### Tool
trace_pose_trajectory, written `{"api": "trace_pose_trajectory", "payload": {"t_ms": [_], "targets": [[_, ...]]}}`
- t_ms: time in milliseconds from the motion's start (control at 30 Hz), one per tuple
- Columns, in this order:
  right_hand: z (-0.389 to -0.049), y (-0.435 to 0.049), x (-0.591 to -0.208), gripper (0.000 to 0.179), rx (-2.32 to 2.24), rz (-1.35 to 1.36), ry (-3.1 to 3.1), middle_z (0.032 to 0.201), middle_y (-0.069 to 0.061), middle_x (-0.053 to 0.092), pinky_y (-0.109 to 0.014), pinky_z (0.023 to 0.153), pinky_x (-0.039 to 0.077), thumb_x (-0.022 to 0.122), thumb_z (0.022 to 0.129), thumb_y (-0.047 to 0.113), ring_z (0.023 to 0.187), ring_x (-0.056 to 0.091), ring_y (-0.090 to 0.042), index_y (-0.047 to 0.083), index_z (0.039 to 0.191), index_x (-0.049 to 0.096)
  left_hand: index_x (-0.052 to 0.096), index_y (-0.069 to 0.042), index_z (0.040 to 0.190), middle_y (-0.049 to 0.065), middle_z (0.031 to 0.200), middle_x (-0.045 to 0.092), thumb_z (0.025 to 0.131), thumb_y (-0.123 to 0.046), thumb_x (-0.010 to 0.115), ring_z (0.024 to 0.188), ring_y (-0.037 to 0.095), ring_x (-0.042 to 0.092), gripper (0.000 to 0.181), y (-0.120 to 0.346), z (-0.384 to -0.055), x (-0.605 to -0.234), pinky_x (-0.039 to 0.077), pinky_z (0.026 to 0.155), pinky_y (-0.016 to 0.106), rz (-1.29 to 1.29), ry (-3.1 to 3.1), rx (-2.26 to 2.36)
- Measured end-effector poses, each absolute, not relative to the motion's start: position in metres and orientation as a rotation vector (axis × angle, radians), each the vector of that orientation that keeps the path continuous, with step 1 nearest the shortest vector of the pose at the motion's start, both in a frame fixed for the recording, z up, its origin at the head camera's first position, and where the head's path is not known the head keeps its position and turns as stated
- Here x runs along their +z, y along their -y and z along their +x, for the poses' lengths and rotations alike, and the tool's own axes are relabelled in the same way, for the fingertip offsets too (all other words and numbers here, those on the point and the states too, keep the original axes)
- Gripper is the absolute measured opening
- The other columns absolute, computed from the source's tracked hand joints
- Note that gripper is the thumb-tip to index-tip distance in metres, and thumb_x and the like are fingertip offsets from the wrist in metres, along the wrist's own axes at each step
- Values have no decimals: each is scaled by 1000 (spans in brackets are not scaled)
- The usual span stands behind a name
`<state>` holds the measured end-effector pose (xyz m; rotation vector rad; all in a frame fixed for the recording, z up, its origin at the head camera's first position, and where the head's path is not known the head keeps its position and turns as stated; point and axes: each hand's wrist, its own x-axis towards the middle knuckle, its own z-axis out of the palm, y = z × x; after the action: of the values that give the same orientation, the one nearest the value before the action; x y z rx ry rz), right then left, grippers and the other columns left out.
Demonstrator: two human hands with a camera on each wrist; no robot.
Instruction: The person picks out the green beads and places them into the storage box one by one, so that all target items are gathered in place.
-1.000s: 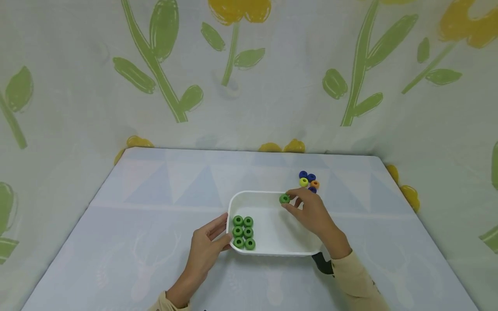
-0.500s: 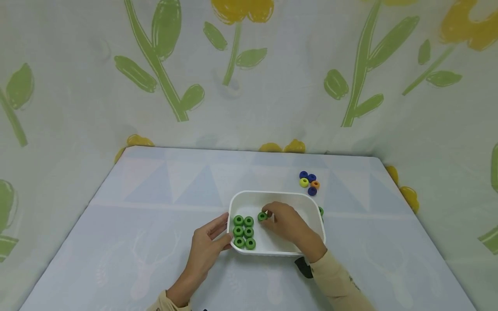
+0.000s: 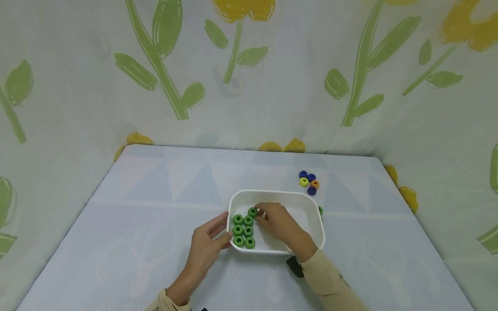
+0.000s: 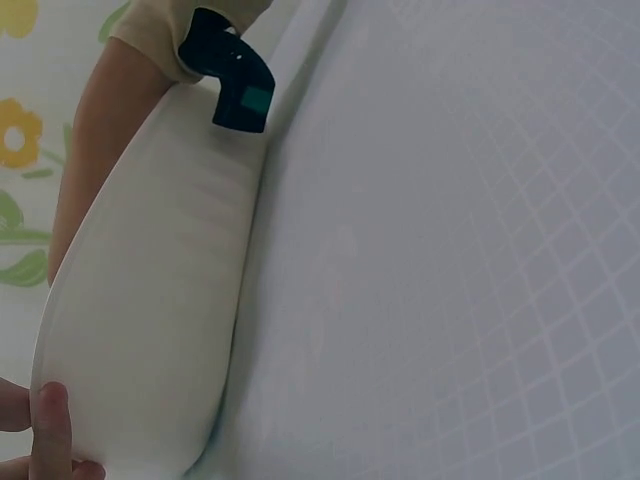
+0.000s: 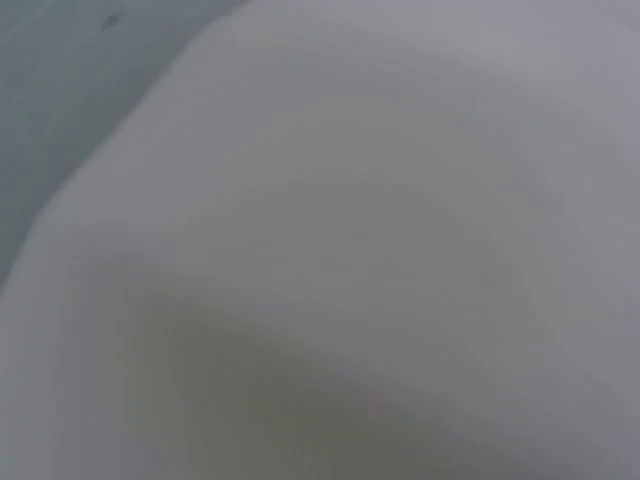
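Observation:
A white plastic tray with rounded corners stands on the table, and its outer wall fills much of the left wrist view. My left hand grips the tray's left end, thumb at the rim and fingers along the side. Inside, several green ring-shaped beads sit in two columns at the left. My right hand reaches over the front rim and pinches another green bead just behind the right column. The right wrist view is blurred and shows mostly white tray surface.
Behind the tray's back right corner lie loose beads: blue, yellow and orange. More green peeks out past the tray's right rim. A flower-printed cloth hangs behind the table.
My right hand has carried the green bead from over the tray's back right rim leftward and down to the rows of beads. The left hand has kept its grip on the tray.

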<state>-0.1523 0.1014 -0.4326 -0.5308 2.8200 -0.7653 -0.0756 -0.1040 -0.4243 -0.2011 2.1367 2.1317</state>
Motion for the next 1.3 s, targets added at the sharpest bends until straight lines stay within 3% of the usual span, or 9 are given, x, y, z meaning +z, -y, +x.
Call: {"api": "trace_pose_trajectory", "payload": {"t_ms": [233, 433, 533, 767, 1000, 1300], "targets": [[-152, -96, -432, 28, -793, -645, -2820, 117, -12, 73, -37, 86, 62, 61, 99, 9, 98, 69, -22, 2, 126, 67, 53, 0, 142, 22, 145, 56, 89, 5, 65, 130, 37, 60, 55, 104, -75, -426, 66, 77, 24, -200, -2133, 2137], [-154, -89, -431, 29, -842, -690, -2811, 125, -14, 71, -46, 107, 55, 54, 103, 11, 121, 66, -30, 1, 127, 65, 54, 0, 142, 22, 145, 55, 89, 5, 65, 130, 37, 60, 55, 104, -76, -425, 66, 77, 24, -197, -2140, 2137], [-154, -84, -430, 29, -857, -687, -2782, 125, -11, 71, -45, 107, 56, 53, 104, 13, 120, 66, -27, 3, 128, 65, 54, 0, 142, 22, 146, 55, 89, 6, 64, 129, 37, 60, 55, 104, -76, -424, 66, 78, 25, -194, -2130, 2141], [-153, -80, -427, 30, -866, -679, -2732, 118, -8, 72, -38, 89, 61, 56, 103, 14, 99, 67, -19, 5, 129, 64, 53, 1, 142, 22, 145, 55, 89, 6, 64, 129, 37, 60, 54, 104, -76, -425, 66, 77, 25, -197, -2114, 2146], [-146, -92, -418, 31, -961, -632, -2760, 122, -6, 71, -39, 90, 61, 59, 101, 18, 102, 67, -20, 7, 130, 65, 54, 0, 142, 21, 146, 56, 89, 6, 65, 129, 37, 60, 55, 104, -76, -425, 66, 77, 25, -209, -2119, 2140], [-134, -149, -396, 31, -1077, -513, -2913, 124, -5, 72, -25, 79, 60, 60, 102, 22, 104, 69, -19, 9, 129, 67, 54, 1, 142, 22, 145, 56, 89, 7, 65, 129, 36, 61, 55, 103, -76, -425, 66, 77, 25, -210, -2134, 2143]]}}
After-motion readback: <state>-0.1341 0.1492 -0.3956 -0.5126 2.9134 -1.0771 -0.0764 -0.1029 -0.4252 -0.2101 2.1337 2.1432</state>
